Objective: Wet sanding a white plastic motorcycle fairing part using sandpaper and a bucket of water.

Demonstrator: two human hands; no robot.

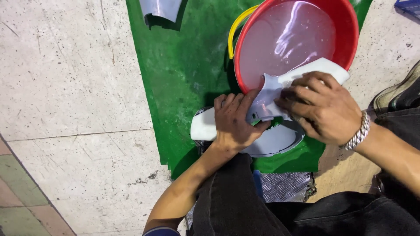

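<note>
green mat (179, 65) spread over pale speckled floor tiles (70, 74) | yellow hose (236, 29) curving at the mat's upper middle | grey curved part (159, 8) at top edge | ridged metal plate (284, 185) at the mat's near edge | blue crate corner (409, 5) top right

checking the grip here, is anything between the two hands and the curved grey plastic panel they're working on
Nothing visible. The left hand grips the curved grey plastic panel directly at its lower end, and the right hand presses flat on its upper part, over the rim of the red round basin of cloudy water.
</note>
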